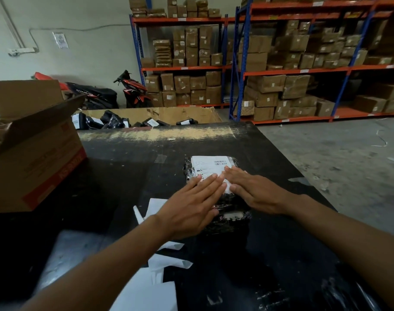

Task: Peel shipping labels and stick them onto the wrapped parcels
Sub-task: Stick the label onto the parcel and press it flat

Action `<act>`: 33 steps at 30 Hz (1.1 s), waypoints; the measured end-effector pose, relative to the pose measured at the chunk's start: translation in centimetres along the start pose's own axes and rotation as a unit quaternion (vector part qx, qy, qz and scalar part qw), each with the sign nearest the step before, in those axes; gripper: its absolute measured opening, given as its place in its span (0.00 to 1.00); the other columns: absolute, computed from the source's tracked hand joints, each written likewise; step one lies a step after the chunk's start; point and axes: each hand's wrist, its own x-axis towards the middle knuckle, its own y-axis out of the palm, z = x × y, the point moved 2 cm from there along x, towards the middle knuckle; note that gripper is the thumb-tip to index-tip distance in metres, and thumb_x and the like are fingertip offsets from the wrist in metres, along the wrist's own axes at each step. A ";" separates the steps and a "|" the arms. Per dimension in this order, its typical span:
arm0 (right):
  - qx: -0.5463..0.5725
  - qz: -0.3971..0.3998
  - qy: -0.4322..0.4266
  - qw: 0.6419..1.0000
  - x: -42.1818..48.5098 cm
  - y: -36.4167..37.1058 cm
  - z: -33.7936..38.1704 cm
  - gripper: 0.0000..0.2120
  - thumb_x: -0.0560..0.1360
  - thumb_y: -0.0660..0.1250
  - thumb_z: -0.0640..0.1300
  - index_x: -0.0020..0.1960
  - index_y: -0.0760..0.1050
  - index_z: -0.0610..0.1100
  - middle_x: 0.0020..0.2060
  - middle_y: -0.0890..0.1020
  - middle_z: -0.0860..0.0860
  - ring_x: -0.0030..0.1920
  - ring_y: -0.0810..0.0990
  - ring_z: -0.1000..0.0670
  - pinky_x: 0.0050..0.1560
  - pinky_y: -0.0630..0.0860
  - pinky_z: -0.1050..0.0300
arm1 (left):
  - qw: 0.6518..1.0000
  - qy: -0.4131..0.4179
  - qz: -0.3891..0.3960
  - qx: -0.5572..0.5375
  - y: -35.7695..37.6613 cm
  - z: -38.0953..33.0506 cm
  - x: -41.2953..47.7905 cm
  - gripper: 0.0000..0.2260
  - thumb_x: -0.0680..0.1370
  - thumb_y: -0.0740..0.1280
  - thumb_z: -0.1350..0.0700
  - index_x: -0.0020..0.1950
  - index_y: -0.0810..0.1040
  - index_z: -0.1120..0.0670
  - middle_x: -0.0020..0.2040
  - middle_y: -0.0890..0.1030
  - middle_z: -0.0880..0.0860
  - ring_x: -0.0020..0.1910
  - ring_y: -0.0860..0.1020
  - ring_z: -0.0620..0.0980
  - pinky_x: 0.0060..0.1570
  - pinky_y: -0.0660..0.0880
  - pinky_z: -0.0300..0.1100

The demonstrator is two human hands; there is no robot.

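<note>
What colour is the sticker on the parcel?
White with black print and a barcode: the label on the black wrapped parcel, seen in the head view.

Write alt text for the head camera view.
Both hands, left hand and right hand, press flat on a white shipping label atop a black wrapped parcel on a dark table. Peeled backing papers lie nearer.
</note>
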 end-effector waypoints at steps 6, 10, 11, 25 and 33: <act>-0.016 -0.005 -0.001 1.000 -0.1 0.1 0.1 0.25 0.84 0.50 0.51 0.79 0.52 0.49 0.79 0.52 0.55 0.75 0.43 0.62 0.77 0.47 0.58 | 0.992 0.084 0.044 0.083 -1.0 3.0 -5.3 0.24 0.84 0.47 0.49 0.78 0.59 0.57 0.78 0.60 0.57 0.78 0.57 0.53 0.75 0.53 0.51; -0.014 -0.005 0.005 1.000 -0.2 -0.1 0.4 0.24 0.85 0.49 0.50 0.80 0.52 0.49 0.79 0.51 0.55 0.75 0.43 0.62 0.78 0.47 0.57 | 0.998 0.059 -0.001 0.023 -2.2 4.4 -5.0 0.23 0.84 0.50 0.51 0.76 0.64 0.59 0.77 0.63 0.56 0.77 0.60 0.51 0.77 0.53 0.48; -0.017 -0.002 0.006 1.000 -0.1 -0.2 0.4 0.24 0.85 0.49 0.50 0.80 0.52 0.49 0.79 0.51 0.55 0.74 0.43 0.63 0.77 0.46 0.59 | 0.999 0.019 -0.016 -0.027 -2.6 4.6 -4.3 0.23 0.84 0.49 0.50 0.76 0.63 0.59 0.77 0.63 0.56 0.77 0.59 0.50 0.77 0.52 0.45; -0.069 0.000 0.020 0.997 0.3 -0.9 0.8 0.24 0.84 0.49 0.53 0.79 0.53 0.52 0.78 0.54 0.58 0.73 0.45 0.65 0.76 0.53 0.55 | 0.969 -0.086 0.146 -0.178 -1.3 8.9 -2.9 0.25 0.83 0.45 0.42 0.79 0.55 0.47 0.79 0.53 0.43 0.77 0.51 0.39 0.77 0.49 0.40; -0.064 -0.019 0.026 0.997 0.4 -0.8 0.9 0.23 0.84 0.50 0.53 0.79 0.55 0.52 0.78 0.56 0.57 0.76 0.49 0.62 0.76 0.57 0.51 | 0.964 -0.120 0.087 -0.222 -1.1 7.0 1.6 0.25 0.84 0.45 0.43 0.80 0.53 0.50 0.79 0.51 0.44 0.76 0.47 0.36 0.74 0.46 0.34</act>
